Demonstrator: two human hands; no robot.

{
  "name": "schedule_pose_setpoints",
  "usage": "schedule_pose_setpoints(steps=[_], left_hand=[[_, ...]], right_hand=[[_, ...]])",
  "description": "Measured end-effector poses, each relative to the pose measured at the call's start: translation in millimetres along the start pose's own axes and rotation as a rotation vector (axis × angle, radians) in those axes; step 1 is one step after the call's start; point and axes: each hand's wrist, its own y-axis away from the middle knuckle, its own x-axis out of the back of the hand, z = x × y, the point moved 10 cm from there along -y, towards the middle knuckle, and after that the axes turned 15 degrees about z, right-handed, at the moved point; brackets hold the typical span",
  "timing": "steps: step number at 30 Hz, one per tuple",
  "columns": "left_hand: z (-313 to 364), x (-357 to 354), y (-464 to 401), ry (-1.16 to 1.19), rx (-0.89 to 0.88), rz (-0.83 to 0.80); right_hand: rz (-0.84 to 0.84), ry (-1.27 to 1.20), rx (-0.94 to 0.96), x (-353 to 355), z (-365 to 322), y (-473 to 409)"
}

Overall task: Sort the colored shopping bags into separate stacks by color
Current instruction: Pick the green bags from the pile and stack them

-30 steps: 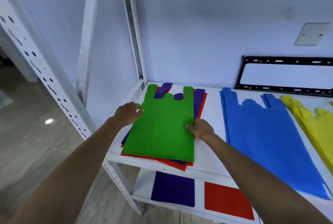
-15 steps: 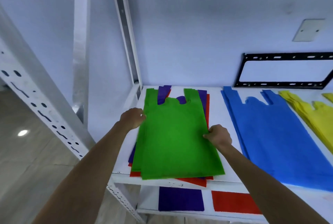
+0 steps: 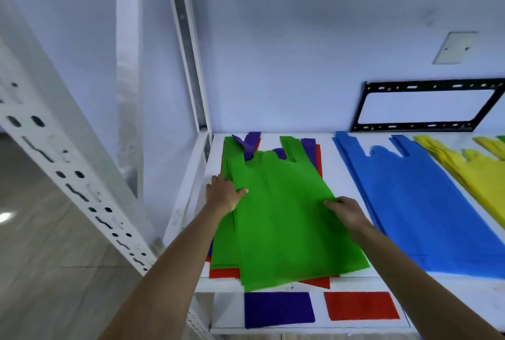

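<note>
Both hands hold the top green bag (image 3: 287, 219) by its side edges: left hand (image 3: 222, 195) pinches the left edge, thumb on top; right hand (image 3: 347, 212) pinches the right edge, fingers curled onto the fabric.

Upper shelf (image 3: 338, 175), left end: mixed pile. Top green bag sits skewed, its bottom edge overhanging the shelf front. More green bags (image 3: 222, 246) show just beneath, offset to the left. Purple bags (image 3: 252, 141) show at the handles near the back. Red bags (image 3: 224, 272) lie at the bottom, visible at the pile's front and right edges.

Upper shelf, centre: blue stack (image 3: 420, 203), flat, handles toward the wall, apart from the mixed pile.

Upper shelf, right: yellow stack (image 3: 475, 173), just beside the blue, partly out of frame.

Lower shelf (image 3: 318, 309): purple stack (image 3: 278, 309) at left, red stack (image 3: 360, 305) at right, apart from each other.

Against the wall behind the blue stack: black metal bracket (image 3: 426, 85). White perforated upright (image 3: 68, 184) at left.
</note>
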Motion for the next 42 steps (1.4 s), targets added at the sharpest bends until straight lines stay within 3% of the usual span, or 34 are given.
schedule_pose_setpoints(steps=[6,9,13,28,33,38,42], left_hand=[[11,13,5,0.048,-0.050,0.239],[19,16,9,0.049,-0.083,0.270],[22,13,8,0.217,0.000,0.209],[-22,-11,-1,0.982,0.761,-0.016],[-29,-17,1,1.053,0.757,-0.126],[-20,-14,11,1.102,0.728,-0.252],[-16,-12,14,1.053,0.690,-0.285]], right_hand=[[-0.086,0.036,0.040,-16,-12,5],[-0.100,0.067,0.038,-22,-15,7],[-0.055,0.103,0.030,-24,-18,6],[-0.226,-0.082,-0.221,-41,-18,21],[-0.251,-0.086,-0.204,-39,-17,27],[-0.513,-0.142,-0.308,-47,-8,56],[-0.546,-0.061,-0.285,-41,9,66]])
